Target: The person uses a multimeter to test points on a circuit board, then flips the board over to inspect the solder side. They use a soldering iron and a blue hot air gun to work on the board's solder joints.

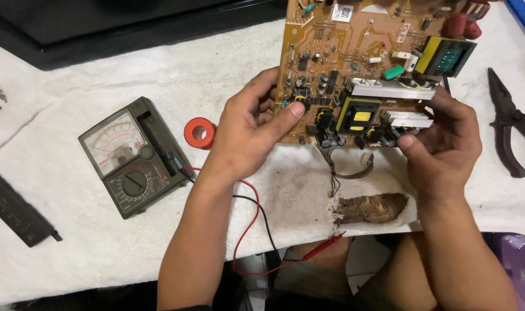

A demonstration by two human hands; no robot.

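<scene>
above the towel-covered surface (101,253), both hands hold a tan circuit board (354,52) tilted up: the left hand (251,129) pinches its lower left edge, the right hand (444,141) grips its lower right by the heatsinks. an analog multimeter (133,156) lies left, black pliers (510,124) right.

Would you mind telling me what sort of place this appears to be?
Probably an electronics repair bench. Both hands, left hand and right hand, hold a brown circuit board over a white cloth-covered table, with an analog multimeter and black pliers nearby.
</scene>
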